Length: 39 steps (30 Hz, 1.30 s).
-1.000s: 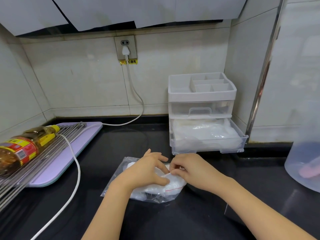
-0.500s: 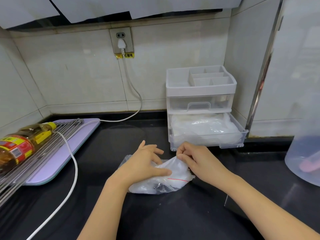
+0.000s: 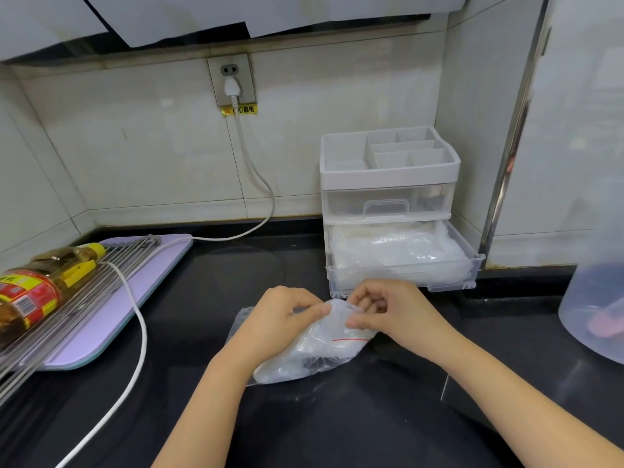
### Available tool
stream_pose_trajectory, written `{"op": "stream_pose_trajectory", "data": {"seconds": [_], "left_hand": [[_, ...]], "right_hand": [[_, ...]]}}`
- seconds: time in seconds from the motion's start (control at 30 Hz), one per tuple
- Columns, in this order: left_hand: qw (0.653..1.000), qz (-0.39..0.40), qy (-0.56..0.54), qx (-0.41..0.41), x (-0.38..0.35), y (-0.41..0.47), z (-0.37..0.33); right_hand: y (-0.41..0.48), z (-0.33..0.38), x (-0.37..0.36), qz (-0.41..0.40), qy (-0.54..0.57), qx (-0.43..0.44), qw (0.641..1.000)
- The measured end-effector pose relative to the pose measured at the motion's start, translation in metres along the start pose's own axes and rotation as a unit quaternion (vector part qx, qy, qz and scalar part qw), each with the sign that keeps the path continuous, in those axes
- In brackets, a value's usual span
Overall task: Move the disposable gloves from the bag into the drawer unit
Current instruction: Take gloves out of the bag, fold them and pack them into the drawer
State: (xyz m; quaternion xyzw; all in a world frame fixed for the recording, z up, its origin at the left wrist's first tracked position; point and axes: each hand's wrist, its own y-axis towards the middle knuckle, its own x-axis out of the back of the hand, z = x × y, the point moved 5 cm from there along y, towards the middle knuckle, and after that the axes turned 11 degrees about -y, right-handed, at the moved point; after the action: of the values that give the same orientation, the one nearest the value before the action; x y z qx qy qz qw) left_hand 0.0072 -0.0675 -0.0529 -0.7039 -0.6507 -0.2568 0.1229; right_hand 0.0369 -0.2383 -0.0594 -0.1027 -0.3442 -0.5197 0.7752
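Black counter (image 3: 337,434) is carrying the drawer unit (image 3: 388,177), bottom drawer (image 3: 405,280) standing open; just before it the glove bag (image 3: 314,352) is lying, its mouth being lifted higher than earlier, left hand (image 3: 280,322) and right hand (image 3: 401,315) fingers pinching it.

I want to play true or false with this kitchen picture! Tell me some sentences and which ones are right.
1. The left hand and the right hand both pinch the plastic bag. True.
2. The bottom drawer of the drawer unit is closed. False: it is pulled out.
3. The oil bottle stands upright. False: it lies on its side on the metal rack.
4. A white plug sits in the wall socket. True.
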Motion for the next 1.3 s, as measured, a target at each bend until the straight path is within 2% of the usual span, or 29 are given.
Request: {"op": "stream_pose_trajectory", "data": {"seconds": [0.17,0.33,0.57,0.7,0.8,0.9,0.97,1.03,1.13,1.3], "left_hand": [[0.995,-0.05,-0.076,0.039,0.007,-0.003,-0.001],[0.988,-0.077,-0.113,0.067,0.011,-0.003,-0.002],[0.977,-0.13,-0.162,0.054,0.022,-0.001,0.003],[0.983,-0.109,-0.138,0.051,0.019,0.001,0.003],[0.992,-0.081,-0.094,0.036,0.015,0.001,0.003],[0.995,-0.067,-0.069,0.021,0.009,0.0,0.0],[0.996,-0.063,-0.059,0.005,0.005,-0.001,-0.004],[0.997,-0.057,-0.059,-0.008,0.002,-0.002,-0.006],[0.997,-0.045,-0.055,-0.022,-0.002,-0.002,-0.009],[0.996,-0.054,-0.072,-0.026,-0.003,-0.001,-0.011]], "right_hand": [[0.0,-0.003,0.001,-0.008,-0.047,-0.002,0.999],[0.0,-0.005,0.0,-0.003,-0.157,0.013,0.988],[0.001,-0.013,0.0,0.032,-0.249,0.005,0.968],[-0.001,-0.009,0.003,0.047,-0.282,0.0,0.958],[-0.003,0.003,0.018,-0.036,-0.216,0.004,0.976],[-0.007,0.018,0.028,-0.109,-0.104,0.064,0.986],[-0.01,0.023,0.021,-0.099,-0.056,0.075,0.991],[-0.01,0.021,0.009,-0.078,-0.031,0.039,0.996],[-0.007,0.012,-0.003,-0.074,-0.033,-0.009,0.997],[-0.007,0.007,-0.003,-0.053,-0.008,-0.024,0.998]]}}
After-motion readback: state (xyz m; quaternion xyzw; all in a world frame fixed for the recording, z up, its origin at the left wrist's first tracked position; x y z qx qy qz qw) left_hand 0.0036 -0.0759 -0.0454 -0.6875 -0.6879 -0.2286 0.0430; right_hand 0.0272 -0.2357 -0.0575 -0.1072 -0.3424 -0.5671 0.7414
